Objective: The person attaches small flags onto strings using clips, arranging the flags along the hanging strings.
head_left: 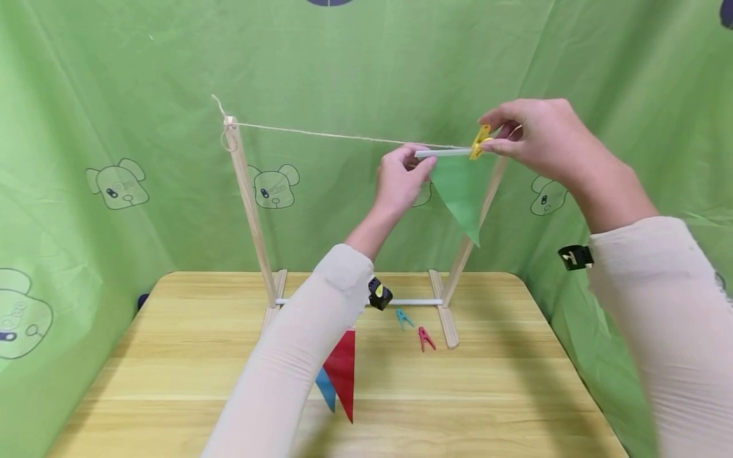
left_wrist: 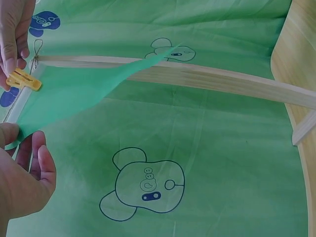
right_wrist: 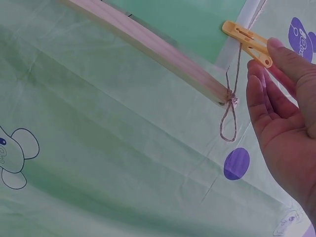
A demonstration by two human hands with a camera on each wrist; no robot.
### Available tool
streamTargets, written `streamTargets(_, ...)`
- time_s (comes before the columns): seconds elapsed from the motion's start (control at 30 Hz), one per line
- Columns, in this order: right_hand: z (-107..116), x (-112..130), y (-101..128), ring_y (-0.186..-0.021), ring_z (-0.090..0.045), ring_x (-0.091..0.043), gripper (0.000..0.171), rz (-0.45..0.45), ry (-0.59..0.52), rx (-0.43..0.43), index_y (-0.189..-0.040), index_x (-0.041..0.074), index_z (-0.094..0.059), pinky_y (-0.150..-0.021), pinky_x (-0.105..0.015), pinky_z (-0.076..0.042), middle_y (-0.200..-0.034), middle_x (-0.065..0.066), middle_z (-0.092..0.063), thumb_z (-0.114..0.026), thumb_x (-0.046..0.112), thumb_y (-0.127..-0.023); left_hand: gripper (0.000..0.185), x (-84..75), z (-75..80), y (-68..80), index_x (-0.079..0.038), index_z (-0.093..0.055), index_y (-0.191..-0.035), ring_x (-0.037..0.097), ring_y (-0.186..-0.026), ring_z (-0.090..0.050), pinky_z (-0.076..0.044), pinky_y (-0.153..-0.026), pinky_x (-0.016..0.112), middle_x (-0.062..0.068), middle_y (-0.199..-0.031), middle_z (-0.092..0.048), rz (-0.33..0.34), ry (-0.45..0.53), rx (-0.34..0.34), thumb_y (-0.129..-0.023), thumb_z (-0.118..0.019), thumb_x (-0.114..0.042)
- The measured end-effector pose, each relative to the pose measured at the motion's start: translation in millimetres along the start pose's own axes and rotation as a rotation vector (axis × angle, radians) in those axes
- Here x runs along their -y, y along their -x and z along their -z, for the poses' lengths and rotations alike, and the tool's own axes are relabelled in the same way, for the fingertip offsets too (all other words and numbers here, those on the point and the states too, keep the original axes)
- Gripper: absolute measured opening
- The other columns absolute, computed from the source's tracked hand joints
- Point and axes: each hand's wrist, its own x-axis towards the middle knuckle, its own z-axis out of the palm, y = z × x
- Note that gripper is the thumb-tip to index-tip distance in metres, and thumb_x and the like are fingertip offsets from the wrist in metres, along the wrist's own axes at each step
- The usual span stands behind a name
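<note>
A green triangular pennant [head_left: 460,187] with a white strip along its top hangs point-down by the string [head_left: 321,133], near the right post. My left hand [head_left: 401,175] pinches the left end of its top edge between thumb and fingers. Toward the other end, a yellow clothespin [head_left: 480,141] sits across the white strip and the string. My right hand [head_left: 541,133] pinches that clothespin by its handles, as the right wrist view also shows. Beyond it, the string is tied in a looped knot [right_wrist: 230,101] at the post's tip.
Two wooden posts stand on feet joined by a white rod [head_left: 415,302]. On the table [head_left: 487,381] lie a blue clothespin [head_left: 404,318] and a red clothespin [head_left: 426,339]. A red pennant [head_left: 343,369] and a blue pennant [head_left: 327,388] are partly hidden under my left sleeve.
</note>
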Motion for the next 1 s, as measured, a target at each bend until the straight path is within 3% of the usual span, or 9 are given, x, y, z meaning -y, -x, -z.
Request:
streamTargets(0.23,-1.7,0.0,1.7,-0.103,-0.07,-0.037,0.047,-0.009,-0.031,-0.003,-0.139,-0.001,-0.059,-0.093,-0.052,-0.055,-0.117,-0.024,-0.072,-0.073,0.015,-0.098,0.015,-0.5,0.6,0.1,-0.002,-0.072,-0.111,0.009,-0.072,-0.059,-0.049,-0.059,0.018,0.005,-0.084,-0.067,-0.001,-0.032,0.004,-0.097,-0.071,-0.009)
streamTargets(0.53,-11.4,-4.1,20.7,-0.116,-0.065,-0.039,0.051,-0.075,-0.145,-0.09,-0.145,0.005,-0.055,-0.1,-0.056,-0.051,-0.139,-0.019,-0.062,-0.071,0.021,-0.099,0.02,3.0,5.5,1.2,-0.004,-0.071,-0.116,0.012,-0.086,-0.065,-0.054,-0.071,0.017,0.009,-0.101,-0.072,-0.026,-0.048,0.015,-0.097,-0.072,-0.011)
streamTargets(0.7,-28.2,-5.2,36.2,-0.115,-0.064,-0.034,0.054,-0.086,-0.216,-0.183,-0.145,0.008,-0.056,-0.096,-0.016,-0.051,-0.139,-0.016,-0.06,-0.075,0.02,-0.096,0.029,11.2,11.8,5.8,-0.004,-0.066,-0.125,0.02,-0.097,-0.069,-0.056,-0.077,0.018,0.009,-0.112,-0.072,-0.009,-0.034,0.019,-0.098,-0.071,-0.013)
streamTargets(0.77,-34.2,-5.4,42.4,-0.113,-0.064,-0.019,0.054,-0.083,-0.226,-0.218,-0.144,0.009,-0.057,-0.09,-0.003,-0.043,-0.138,-0.015,-0.06,-0.077,0.019,-0.095,0.032,14.3,14.3,7.9,-0.005,-0.065,-0.127,0.021,-0.103,-0.069,-0.056,-0.082,0.018,0.008,-0.115,-0.072,-0.003,-0.033,0.024,-0.098,-0.071,-0.014)
streamTargets(0.93,-45.5,-2.8,56.3,-0.105,-0.052,0.009,0.056,-0.087,-0.261,-0.29,-0.144,0.011,-0.058,-0.093,-0.003,-0.043,-0.137,-0.011,-0.06,-0.08,0.016,-0.092,0.033,19.1,20.6,15.0,-0.005,-0.065,-0.128,0.019,-0.106,-0.068,-0.055,-0.088,0.019,0.006,-0.12,-0.071,-0.028,-0.043,0.03,-0.098,-0.072,-0.016)
streamTargets(1.0,-50.1,-1.2,61.3,-0.109,-0.054,0.003,0.058,-0.094,-0.283,-0.31,-0.144,0.012,-0.057,-0.096,-0.004,-0.043,-0.137,-0.011,-0.06,-0.08,0.015,-0.091,0.034,20.6,23.5,19.0,-0.005,-0.065,-0.129,0.018,-0.107,-0.067,-0.055,-0.089,0.019,0.005,-0.122,-0.071,-0.038,-0.048,0.031,-0.098,-0.072,-0.017)
